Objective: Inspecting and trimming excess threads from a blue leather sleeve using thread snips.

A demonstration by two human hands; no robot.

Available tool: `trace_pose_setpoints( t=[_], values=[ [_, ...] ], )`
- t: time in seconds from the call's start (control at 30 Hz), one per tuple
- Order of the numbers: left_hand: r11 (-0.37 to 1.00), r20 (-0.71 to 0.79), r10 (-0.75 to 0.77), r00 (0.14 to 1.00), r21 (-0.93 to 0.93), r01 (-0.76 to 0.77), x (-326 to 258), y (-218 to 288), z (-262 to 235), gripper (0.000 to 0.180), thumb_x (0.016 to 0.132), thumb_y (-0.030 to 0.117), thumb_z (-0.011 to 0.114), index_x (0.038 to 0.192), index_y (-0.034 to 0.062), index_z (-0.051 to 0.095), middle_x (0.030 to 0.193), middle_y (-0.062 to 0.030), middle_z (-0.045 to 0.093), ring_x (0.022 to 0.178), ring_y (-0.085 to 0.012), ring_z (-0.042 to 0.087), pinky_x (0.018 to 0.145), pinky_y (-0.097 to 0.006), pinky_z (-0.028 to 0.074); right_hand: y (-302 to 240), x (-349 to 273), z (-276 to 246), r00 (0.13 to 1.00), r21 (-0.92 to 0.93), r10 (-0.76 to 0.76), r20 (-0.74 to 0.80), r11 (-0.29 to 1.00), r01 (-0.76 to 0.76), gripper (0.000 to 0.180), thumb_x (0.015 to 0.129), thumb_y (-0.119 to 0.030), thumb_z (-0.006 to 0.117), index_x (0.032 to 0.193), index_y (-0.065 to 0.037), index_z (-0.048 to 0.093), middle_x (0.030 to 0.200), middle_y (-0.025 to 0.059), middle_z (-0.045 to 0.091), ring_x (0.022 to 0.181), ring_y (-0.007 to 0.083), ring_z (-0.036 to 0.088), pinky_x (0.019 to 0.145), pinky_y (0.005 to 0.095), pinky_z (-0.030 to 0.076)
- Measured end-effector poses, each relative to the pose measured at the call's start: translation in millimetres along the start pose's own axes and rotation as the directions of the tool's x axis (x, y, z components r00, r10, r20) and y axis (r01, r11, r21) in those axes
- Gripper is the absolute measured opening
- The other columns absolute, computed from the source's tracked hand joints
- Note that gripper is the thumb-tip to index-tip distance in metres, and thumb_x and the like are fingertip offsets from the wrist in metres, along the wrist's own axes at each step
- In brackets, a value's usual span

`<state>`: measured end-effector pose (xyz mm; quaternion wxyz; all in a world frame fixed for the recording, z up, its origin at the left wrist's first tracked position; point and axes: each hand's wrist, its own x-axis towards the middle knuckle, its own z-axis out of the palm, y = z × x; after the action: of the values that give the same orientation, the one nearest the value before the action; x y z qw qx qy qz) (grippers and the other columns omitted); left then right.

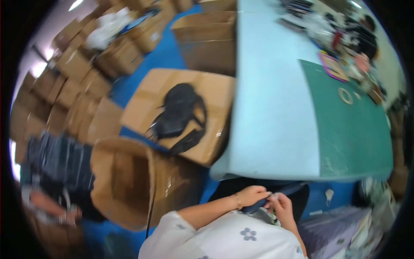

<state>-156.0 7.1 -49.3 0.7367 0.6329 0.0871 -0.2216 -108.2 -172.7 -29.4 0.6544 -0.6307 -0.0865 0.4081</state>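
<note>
Close to my body, below the near edge of the table, my left hand [253, 195] and my right hand [281, 204] are together in front of my lap. A dark navy cloth item [251, 209] is gripped by my left hand, its fingers curled over it. My right hand is pinched at the same spot, touching the left fingertips. A small pale bit shows between the hands, too blurred to name. What kind of item the cloth is cannot be made out.
A light-blue table [276, 129] with a green mat [353, 129] lies ahead, bearing a tape roll [345, 96]. A black bag [179, 114] rests on a closed carton [140, 99]. An open carton [123, 181] stands left, near another person's arm [49, 207]. Plastic-wrapped lilac goods [332, 233] lie right.
</note>
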Motion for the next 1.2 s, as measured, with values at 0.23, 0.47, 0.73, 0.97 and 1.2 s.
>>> trace_pose_setpoints(
  t=[0.23,0.47,0.73,0.97,1.2],
  values=[
    [0.929,-0.006,0.022,1.0,0.37,-0.019,-1.2,12.9,-17.5,0.032,0.093,0.028,0.055,0.074,0.0029,0.058,0.064,0.0037,0.049,0.063,-0.0045,0.042,0.055,-0.024,0.039,4.3,5.9,-6.0,1.0,0.184,-0.007,0.023,0.983,0.002,0.021,0.097,-0.02,0.048,0.095,-0.001,0.056,0.076,0.0071,0.062,0.061,0.0111,0.058,0.056,0.023,0.048],
    [0.988,-0.006,0.043,0.999,0.151,-0.042,2.9,9.7,-18.3,0.034,0.095,0.026,0.051,0.068,0.0049,0.052,0.061,0.0051,0.041,0.059,-0.0044,0.037,0.052,-0.023,0.033,-25.2,-1.0,-11.3,0.982,0.144,0.076,0.175,0.984,-0.101,0.022,0.095,-0.02,0.052,0.092,0.0,0.061,0.075,0.0072,0.066,0.057,0.0093,0.059,0.052,0.0214,0.047],
    [0.999,-0.001,-0.033,0.999,0.0,0.033,-3.5,4.1,-11.1,0.032,0.096,0.026,0.05,0.073,0.0039,0.055,0.064,0.0055,0.046,0.061,-0.0037,0.039,0.055,-0.022,0.035,-25.3,-6.4,-7.2,0.943,-0.067,0.241,0.231,0.971,-0.231,0.024,0.094,-0.022,0.055,0.093,0.001,0.063,0.074,0.0059,0.066,0.056,0.0073,0.056,0.053,0.0207,0.046],
    [0.991,0.006,0.021,1.0,0.131,-0.021,-10.6,9.5,-11.2,0.032,0.097,0.025,0.049,0.075,0.0032,0.056,0.066,0.0042,0.048,0.062,-0.0044,0.041,0.057,-0.021,0.036,-28.4,-9.2,-4.1,0.926,-0.073,0.288,0.244,0.958,-0.278,0.024,0.093,-0.021,0.055,0.091,0.002,0.062,0.076,0.0061,0.066,0.057,0.0095,0.057,0.057,0.0235,0.049],
    [0.999,0.009,0.024,1.0,0.048,-0.024,-12.4,11.9,-6.7,0.032,0.097,0.024,0.049,0.073,0.0026,0.054,0.065,0.0026,0.046,0.062,-0.0054,0.04,0.057,-0.023,0.036,-32.3,-10.5,1.4,0.927,-0.11,0.294,0.233,0.955,-0.276,0.025,0.092,-0.022,0.055,0.09,0.002,0.062,0.075,0.0066,0.066,0.057,0.0099,0.058,0.056,0.0232,0.048]
  ],
)
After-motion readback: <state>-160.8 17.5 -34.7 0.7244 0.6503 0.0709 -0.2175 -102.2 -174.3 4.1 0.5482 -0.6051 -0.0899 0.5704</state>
